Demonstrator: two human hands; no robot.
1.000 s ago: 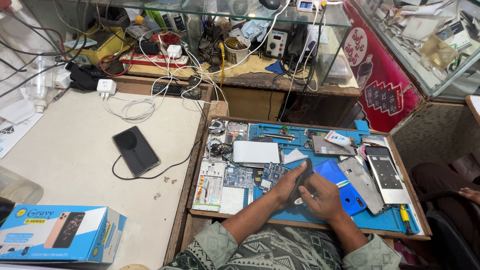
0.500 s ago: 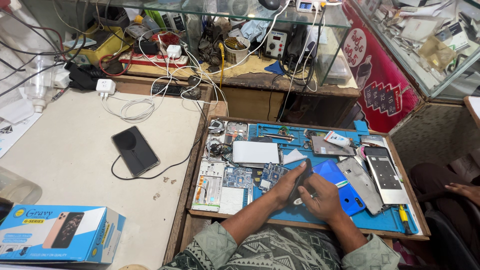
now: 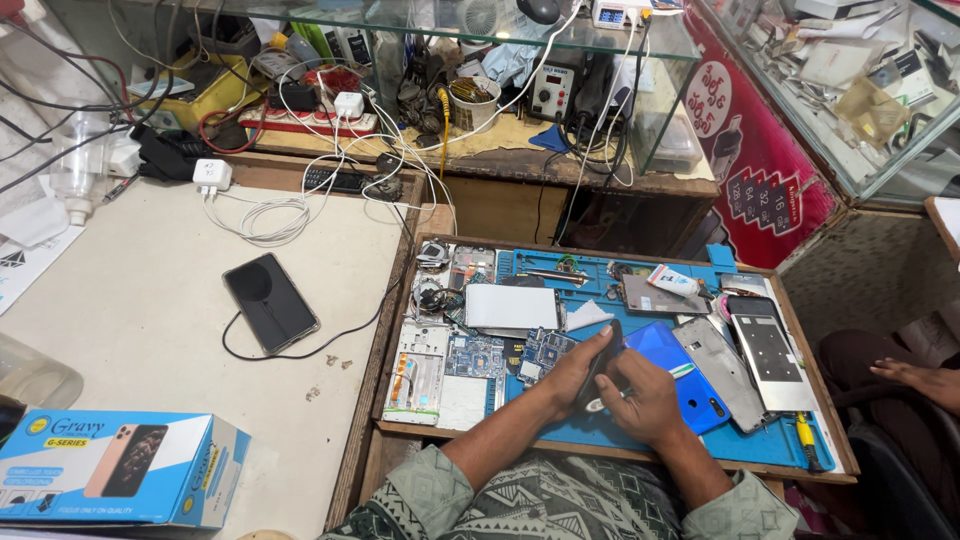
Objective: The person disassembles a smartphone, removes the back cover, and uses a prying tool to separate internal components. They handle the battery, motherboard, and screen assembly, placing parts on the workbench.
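Low in the frame's centre, left hand (image 3: 573,370) and right hand (image 3: 648,402) clamp together on a dark slim phone-like piece (image 3: 603,357), steadying it above the blue work mat (image 3: 640,445)

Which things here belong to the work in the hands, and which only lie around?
In hand:
- left hand and right hand grip a dark phone part
- blue mat beneath

Lying about:
- blue back cover
- circuit boards
- black phone on cable
- phone box

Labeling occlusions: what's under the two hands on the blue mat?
Both hands, left hand and right hand, grip a dark phone-shaped part. Beneath lie the blue mat and a blue back cover; the part's underside is hidden.
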